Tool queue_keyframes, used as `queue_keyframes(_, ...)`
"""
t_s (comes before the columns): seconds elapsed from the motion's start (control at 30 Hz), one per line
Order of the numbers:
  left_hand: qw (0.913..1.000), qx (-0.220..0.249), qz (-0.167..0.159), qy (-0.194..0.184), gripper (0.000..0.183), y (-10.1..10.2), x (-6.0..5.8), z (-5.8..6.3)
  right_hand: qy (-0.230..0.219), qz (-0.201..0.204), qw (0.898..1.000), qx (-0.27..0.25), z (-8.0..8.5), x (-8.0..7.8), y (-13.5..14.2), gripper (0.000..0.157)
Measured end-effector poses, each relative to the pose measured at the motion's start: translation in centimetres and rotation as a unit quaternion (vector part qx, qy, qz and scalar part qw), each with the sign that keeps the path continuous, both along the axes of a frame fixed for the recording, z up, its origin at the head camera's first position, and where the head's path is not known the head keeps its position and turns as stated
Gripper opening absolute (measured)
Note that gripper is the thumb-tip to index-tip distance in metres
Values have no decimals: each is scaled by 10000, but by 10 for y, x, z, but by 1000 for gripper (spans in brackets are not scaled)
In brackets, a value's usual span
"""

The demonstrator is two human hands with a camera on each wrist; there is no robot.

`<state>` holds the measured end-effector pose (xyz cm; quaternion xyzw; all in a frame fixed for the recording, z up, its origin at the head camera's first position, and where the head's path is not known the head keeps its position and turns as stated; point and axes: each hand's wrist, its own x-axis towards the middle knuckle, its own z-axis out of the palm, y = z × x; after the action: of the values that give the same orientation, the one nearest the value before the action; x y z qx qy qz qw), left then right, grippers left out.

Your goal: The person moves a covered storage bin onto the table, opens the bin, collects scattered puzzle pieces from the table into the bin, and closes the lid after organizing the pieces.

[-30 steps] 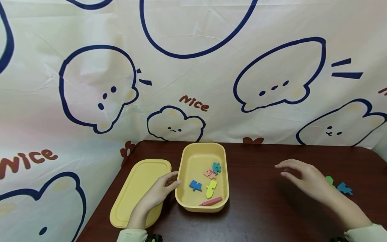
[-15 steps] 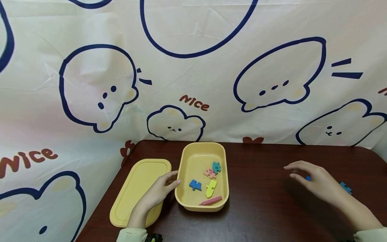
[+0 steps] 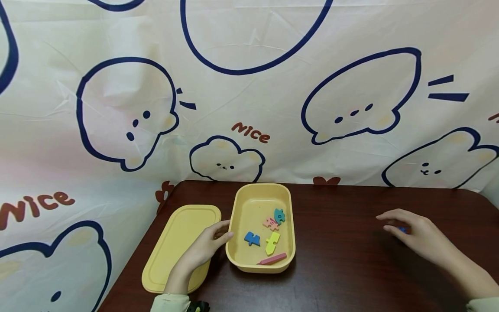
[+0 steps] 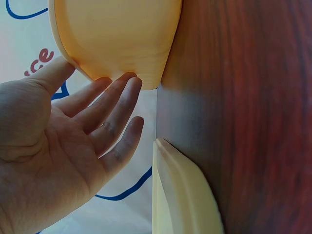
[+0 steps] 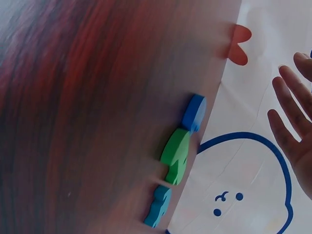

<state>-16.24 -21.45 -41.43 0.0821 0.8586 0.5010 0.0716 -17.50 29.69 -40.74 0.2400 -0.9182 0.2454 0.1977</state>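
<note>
My left hand holds the near left side of a yellow plastic box, thumb at the rim and fingertips against the outer wall, as the left wrist view shows. Inside the box lie a blue puzzle piece, a yellow one, a pink one, a teal one and a pink crayon-shaped stick. Over the table's right side hovers my right hand, fingers loosely bent and holding nothing. Below it is a dark blue piece, beside a green piece and a lighter blue piece.
The box's flat yellow lid lies left of it, partly beneath my left forearm in the head view. The dark brown table ends at the back against a cloth printed with cartoon figures.
My right hand has shifted right and slightly lower over the loose pieces, covering the green and lighter blue ones in the head view. The left hand and box have stayed put.
</note>
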Motion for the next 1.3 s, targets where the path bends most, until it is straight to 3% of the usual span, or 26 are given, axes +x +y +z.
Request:
queue_keyframes(0.2,10000,1,28,-14,46,0,0,0,1,-262,9993,252,-4,-1,11,41)
queue_keyframes(0.83,10000,-27,38,-48,46,0,1,1,-982,-528,9921,574,-19,-7,38,37)
queue_keyframes(1.3,10000,-60,45,-49,46,0,2,2,-1418,-331,9871,663,-32,-16,54,38)
